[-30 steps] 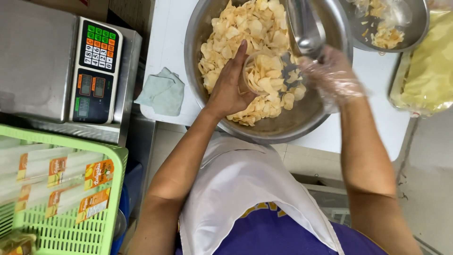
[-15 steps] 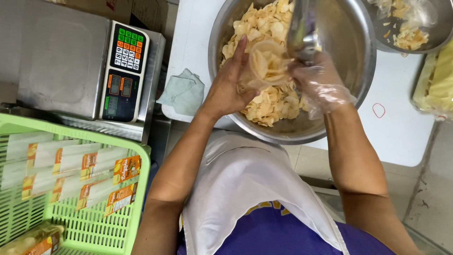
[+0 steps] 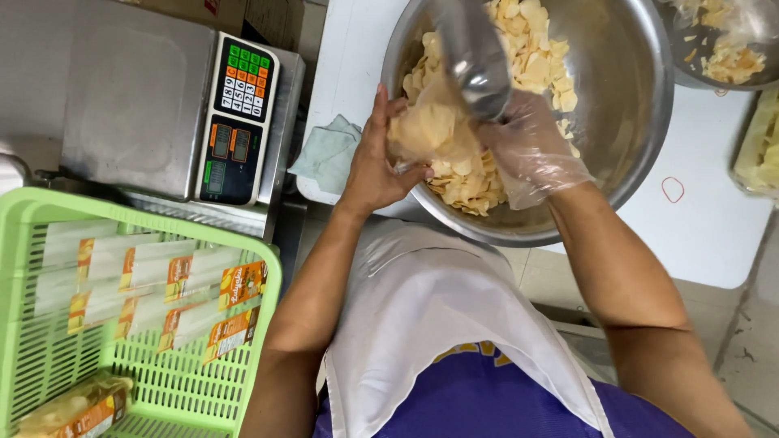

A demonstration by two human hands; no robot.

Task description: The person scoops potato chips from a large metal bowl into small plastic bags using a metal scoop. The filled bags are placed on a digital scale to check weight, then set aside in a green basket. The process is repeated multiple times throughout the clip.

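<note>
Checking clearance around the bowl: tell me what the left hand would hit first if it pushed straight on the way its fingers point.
The left hand points up-image; it would probably brush the clear bag of chips beside it, then the steel bowl's rim; depth is unclear.

Both hands [image 3: 381,166] [image 3: 527,150] raised, fingers curled

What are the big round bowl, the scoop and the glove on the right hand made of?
Big round bowl: apparently stainless steel, grey with a brushed sheen. Scoop: likely polished metal, mirror-like glare. Glove on the right hand: thin clear plastic film, crinkled, skin showing through.
</note>
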